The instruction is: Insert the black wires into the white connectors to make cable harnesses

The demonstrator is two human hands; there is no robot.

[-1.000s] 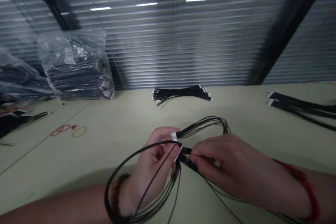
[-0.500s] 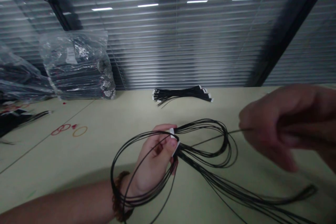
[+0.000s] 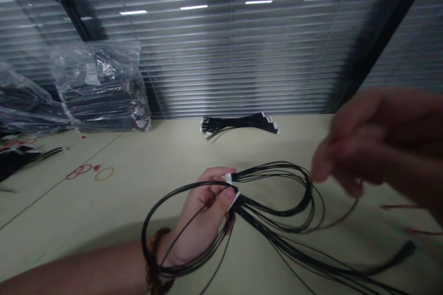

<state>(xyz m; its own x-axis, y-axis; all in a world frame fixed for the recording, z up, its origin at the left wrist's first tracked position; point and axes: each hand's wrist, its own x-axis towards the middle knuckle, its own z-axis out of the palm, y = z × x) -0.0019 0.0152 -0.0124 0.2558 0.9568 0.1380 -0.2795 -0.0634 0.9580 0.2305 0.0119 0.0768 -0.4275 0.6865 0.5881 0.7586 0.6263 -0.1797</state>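
Note:
My left hand is closed round a bunch of thin black wires, pinching them by their white end connectors. The wires loop round my left wrist and trail off to the right across the pale green table. My right hand hangs raised at the right, blurred by motion, fingers curled. One strand of the bunch runs up toward its fingertips; whether they grip it I cannot tell.
Another black wire bundle lies at the table's back. Clear plastic bags of wires stand at the back left. Loose rubber bands and more wires lie on the left. Window blinds close off the far side.
My right hand left the connectors, swung up and right pulling a strand out, and is now raised near the right edge. The loops have spread wider. My left hand stayed put.

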